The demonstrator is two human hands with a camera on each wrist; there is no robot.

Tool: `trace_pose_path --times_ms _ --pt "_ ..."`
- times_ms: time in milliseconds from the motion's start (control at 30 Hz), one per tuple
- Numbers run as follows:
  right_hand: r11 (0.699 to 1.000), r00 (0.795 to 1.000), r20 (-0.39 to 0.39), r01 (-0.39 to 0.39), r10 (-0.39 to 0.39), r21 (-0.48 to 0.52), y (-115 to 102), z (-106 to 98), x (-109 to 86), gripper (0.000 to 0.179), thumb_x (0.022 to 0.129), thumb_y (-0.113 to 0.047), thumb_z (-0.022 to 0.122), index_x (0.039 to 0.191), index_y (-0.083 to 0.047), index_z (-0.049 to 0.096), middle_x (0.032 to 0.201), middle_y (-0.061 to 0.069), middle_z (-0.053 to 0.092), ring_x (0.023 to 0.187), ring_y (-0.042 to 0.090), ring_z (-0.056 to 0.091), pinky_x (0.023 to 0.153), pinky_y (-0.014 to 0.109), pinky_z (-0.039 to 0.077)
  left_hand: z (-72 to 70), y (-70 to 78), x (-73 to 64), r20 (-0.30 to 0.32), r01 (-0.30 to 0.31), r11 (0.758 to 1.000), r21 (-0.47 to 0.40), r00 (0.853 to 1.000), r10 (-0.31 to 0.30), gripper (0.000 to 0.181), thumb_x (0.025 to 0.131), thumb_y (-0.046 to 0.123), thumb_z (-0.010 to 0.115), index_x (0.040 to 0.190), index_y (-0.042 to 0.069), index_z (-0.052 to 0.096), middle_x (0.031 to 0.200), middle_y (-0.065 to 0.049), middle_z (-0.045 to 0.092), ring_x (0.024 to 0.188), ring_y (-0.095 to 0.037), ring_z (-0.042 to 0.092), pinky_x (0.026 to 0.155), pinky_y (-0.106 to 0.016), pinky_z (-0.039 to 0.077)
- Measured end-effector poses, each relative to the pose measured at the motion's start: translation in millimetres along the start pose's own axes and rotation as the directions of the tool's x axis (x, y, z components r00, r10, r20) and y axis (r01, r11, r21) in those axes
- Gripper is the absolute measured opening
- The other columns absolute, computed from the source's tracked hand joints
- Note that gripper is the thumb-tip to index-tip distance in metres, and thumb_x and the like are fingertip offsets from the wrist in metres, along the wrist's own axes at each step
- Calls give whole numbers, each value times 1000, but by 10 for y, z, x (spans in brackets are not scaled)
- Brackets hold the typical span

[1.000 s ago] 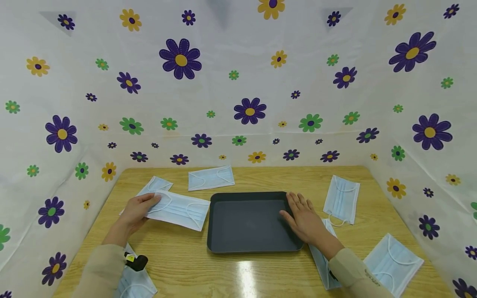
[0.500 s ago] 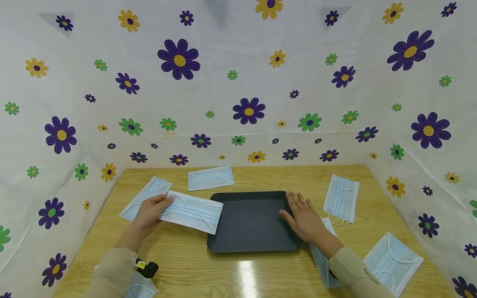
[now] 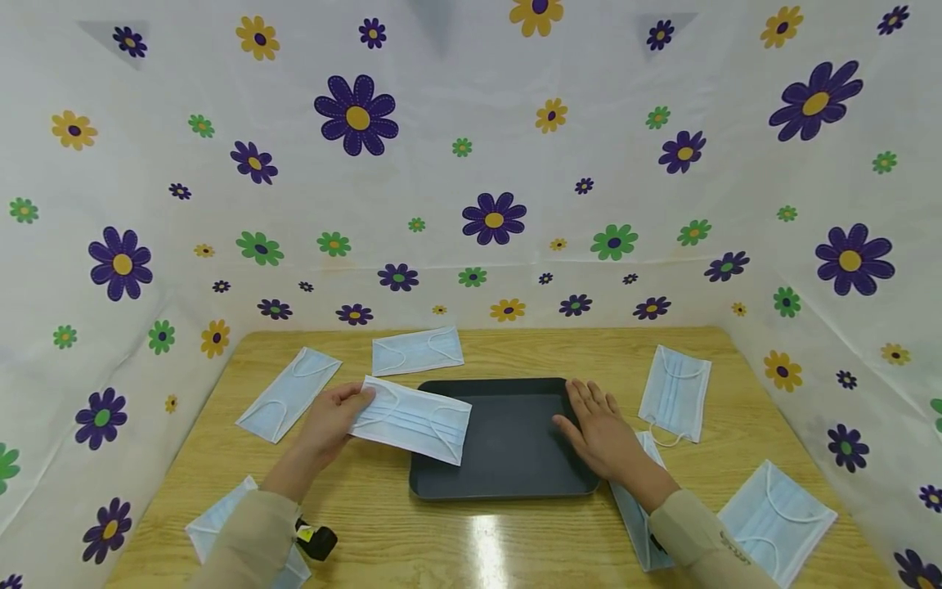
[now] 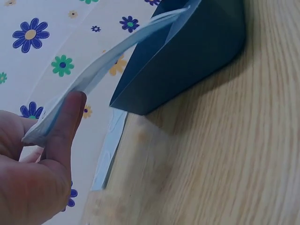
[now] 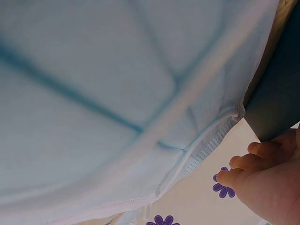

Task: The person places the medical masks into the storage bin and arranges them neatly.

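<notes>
My left hand (image 3: 327, 425) pinches a light blue face mask (image 3: 415, 421) by its left end, thumb on top. That mask is tilted over the left part of a dark grey rectangular tray (image 3: 515, 454). In the left wrist view the mask (image 4: 105, 61) reaches from the fingers to above the tray (image 4: 201, 47). My right hand (image 3: 605, 440) rests on the tray's right rim, fingers straight. Another mask (image 3: 639, 523) lies partly under the right forearm. A mask (image 5: 93, 117) fills much of the right wrist view, with the right hand (image 5: 269, 180) beside it.
More masks lie around the tray on the wooden table (image 3: 397, 544): one at the back (image 3: 417, 352), one at the left (image 3: 289, 394), and several at the right and front left. A flower-printed white cloth (image 3: 434, 180) encloses the table's back and sides.
The left hand has moved rightward with its mask, from left of the tray to over its left part. The right hand has stayed on the tray's right rim.
</notes>
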State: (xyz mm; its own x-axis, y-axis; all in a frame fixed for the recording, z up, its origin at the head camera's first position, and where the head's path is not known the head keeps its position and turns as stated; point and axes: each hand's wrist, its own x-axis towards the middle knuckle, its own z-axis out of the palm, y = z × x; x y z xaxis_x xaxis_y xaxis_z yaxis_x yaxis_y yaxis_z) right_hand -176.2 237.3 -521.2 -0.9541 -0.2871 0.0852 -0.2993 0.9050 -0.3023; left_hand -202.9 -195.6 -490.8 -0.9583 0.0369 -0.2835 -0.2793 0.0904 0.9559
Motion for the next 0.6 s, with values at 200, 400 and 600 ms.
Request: trace_pose_path --times_ms 200,400,600 --pt "1000 1000 1 1 -1 2 -2 9 0 72 113 -42 47 163 6 29 169 28 31 157 51 26 124 70 22 155 -31 -28 -17 18 1000 0 1000 -18 45 110 20 57 146 -8 55 104 -5 74 80 -8 69 71 -21 59" --pt "1000 1000 5 -4 4 3 1 13 1 72 113 -42 46 163 6 28 169 28 31 158 50 25 125 70 22 271 -32 -51 7 21 999 -39 1000 -21 44 111 18 55 146 -8 54 97 0 75 78 -6 70 68 -21 59" --pt "1000 1000 9 -9 8 2 4 9 1 72 113 -42 46 163 6 27 169 27 30 158 50 25 125 70 21 287 -25 -50 57 27 997 -67 998 -23 48 113 19 50 150 -11 49 101 0 72 83 -5 68 71 -21 58"
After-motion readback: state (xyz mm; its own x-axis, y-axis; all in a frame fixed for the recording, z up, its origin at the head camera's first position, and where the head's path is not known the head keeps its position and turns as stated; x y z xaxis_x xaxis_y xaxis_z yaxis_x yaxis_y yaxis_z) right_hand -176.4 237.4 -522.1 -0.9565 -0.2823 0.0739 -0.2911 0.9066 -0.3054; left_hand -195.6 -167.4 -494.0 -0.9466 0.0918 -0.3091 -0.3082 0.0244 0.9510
